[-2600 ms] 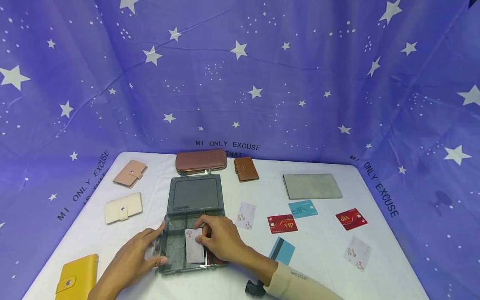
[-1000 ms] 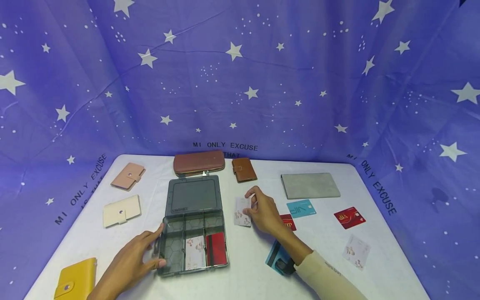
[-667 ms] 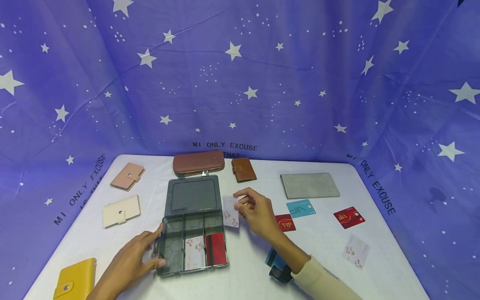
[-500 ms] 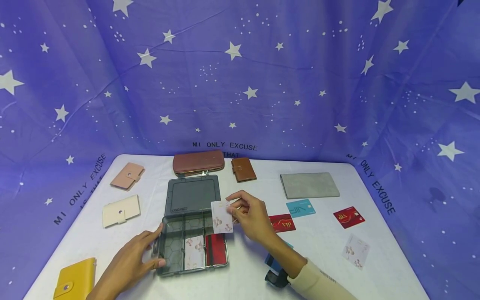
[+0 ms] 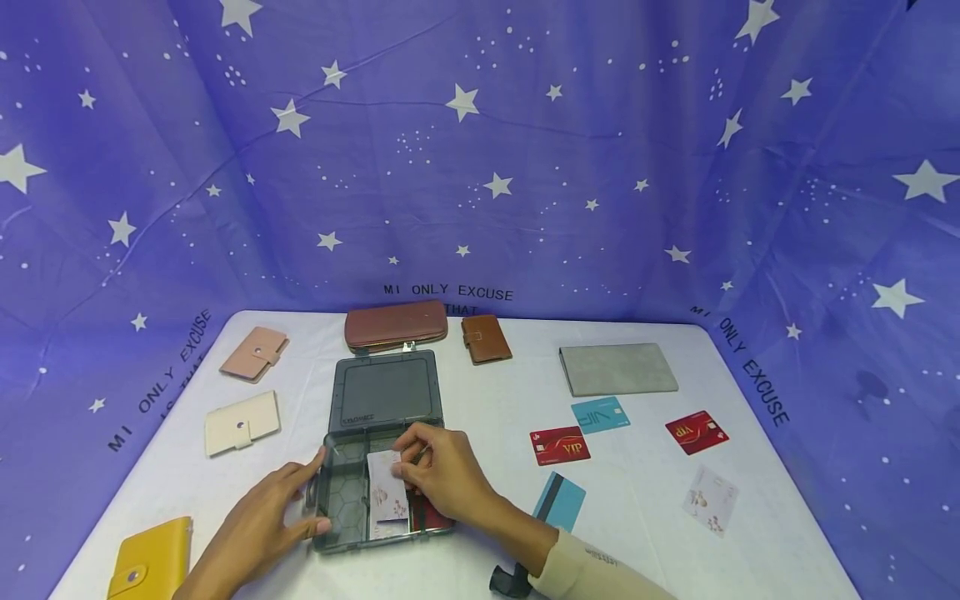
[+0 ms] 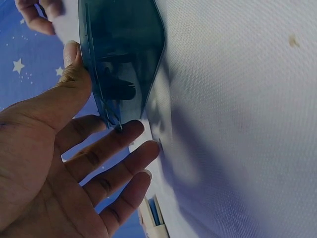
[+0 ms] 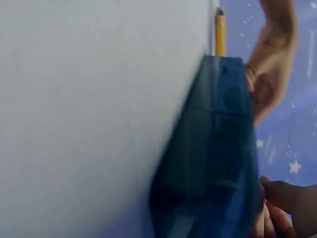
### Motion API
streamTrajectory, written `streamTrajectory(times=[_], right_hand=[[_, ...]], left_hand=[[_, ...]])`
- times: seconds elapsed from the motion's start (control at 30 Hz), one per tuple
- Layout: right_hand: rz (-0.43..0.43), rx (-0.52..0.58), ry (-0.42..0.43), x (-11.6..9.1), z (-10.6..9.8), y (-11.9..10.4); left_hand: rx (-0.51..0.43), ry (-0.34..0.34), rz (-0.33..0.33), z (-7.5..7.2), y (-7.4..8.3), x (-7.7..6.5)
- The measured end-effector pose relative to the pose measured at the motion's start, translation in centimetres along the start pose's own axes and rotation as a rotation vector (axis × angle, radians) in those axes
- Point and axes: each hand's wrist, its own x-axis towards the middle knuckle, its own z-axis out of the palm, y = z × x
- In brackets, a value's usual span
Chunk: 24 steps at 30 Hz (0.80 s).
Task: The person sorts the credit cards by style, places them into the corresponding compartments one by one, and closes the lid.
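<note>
A clear grey plastic compartment box (image 5: 341, 508) lies with its lid (image 5: 387, 390) raised behind it. My left hand (image 5: 262, 521) touches its left side with thumb and index finger spread; the other fingers stay relaxed and apart in the left wrist view. My right hand (image 5: 446, 473) pinches a white flowered card (image 5: 386, 492) over the middle compartment, at the card's right edge. Another white card (image 5: 382, 531) lies beneath it, mostly covered. In the right compartment a red card (image 5: 431, 514) with a dark stripe is partly hidden by the right hand.
Right of the box lie red VIP cards (image 5: 561, 446), blue cards (image 5: 600, 414) and a white card (image 5: 711, 500). A grey wallet (image 5: 618, 369), brown card holder (image 5: 487, 338) and maroon purse (image 5: 396, 325) sit behind. Pink (image 5: 255, 353), cream (image 5: 242, 423) and yellow holders (image 5: 153, 558) stand left.
My right hand has lifted the white card off the table beside the box and carried it left over the middle compartment. My left hand has stayed at the box's side.
</note>
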Motion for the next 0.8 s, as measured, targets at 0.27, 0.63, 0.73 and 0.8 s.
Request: streamTrajectory(times=[0.27, 0.63, 0.73, 0.8], right_hand=[[-0.100, -0.443, 0.000, -0.2, 1.5, 0.4], [-0.080, -0.243, -0.016, -1.2, -1.0, 0.8], [-0.064, -0.147, -0.014, -1.8, -2.1, 1.0], [-0.060, -0.114, 0.004, -2.4, -2.8, 1.3]], left_hand=[[-0.031, -0.028, -0.028, -0.1, 0.1, 0.1], [-0.027, -0.027, -0.019, -0.1, -0.2, 0.0], [-0.029, -0.023, -0.013, -0.1, -0.2, 0.0], [-0.027, -0.020, -0.006, 0.0, -0.3, 0.0]])
